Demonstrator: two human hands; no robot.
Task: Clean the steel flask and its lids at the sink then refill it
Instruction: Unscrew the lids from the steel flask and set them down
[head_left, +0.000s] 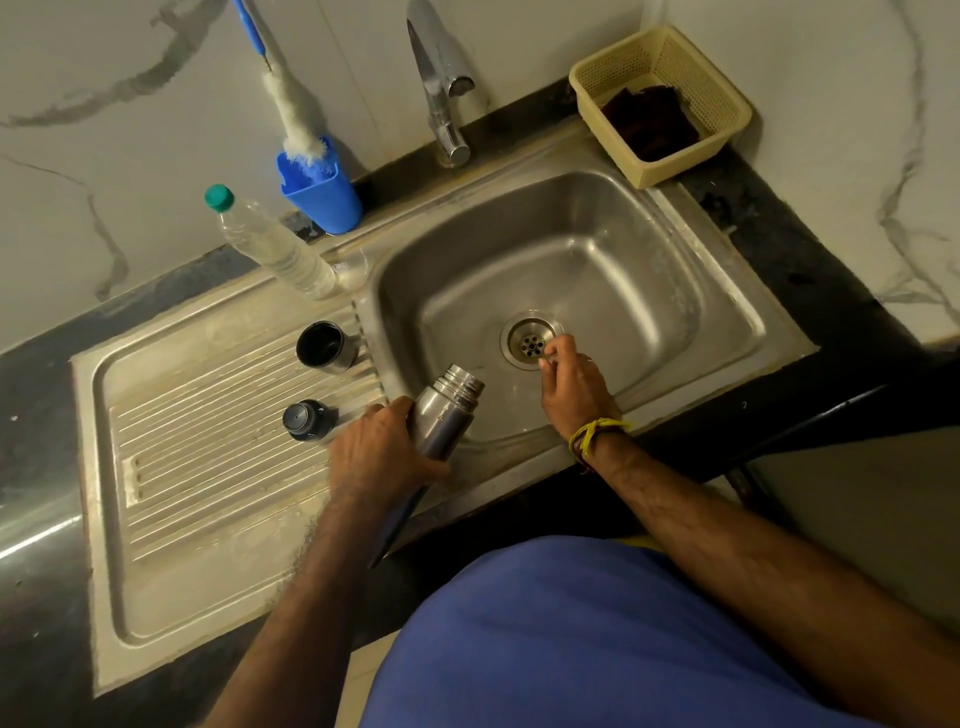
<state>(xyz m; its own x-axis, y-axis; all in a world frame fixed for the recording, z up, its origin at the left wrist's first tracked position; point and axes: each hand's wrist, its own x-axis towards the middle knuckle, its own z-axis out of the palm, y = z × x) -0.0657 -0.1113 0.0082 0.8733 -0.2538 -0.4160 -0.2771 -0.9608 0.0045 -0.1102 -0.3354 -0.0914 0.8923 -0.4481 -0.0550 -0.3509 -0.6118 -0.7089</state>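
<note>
Steel flask (445, 415) uncapped, tilted over the front edge of the sink (701, 291), gripped in your left hand (382, 449).

Your left hand wraps its fingers round the flask's body, the open threaded mouth pointing toward the drain (531, 340). Your right hand (571, 387) hangs inside the basin just beside the drain, fingers curled; whether they pinch anything you cannot tell. On the ribbed drainboard (208, 467) to the left stand the cup lid (324, 347), mouth up, and the dark stopper (307, 420), apart from each other. A water bottle (275, 244) stands behind them.
</note>
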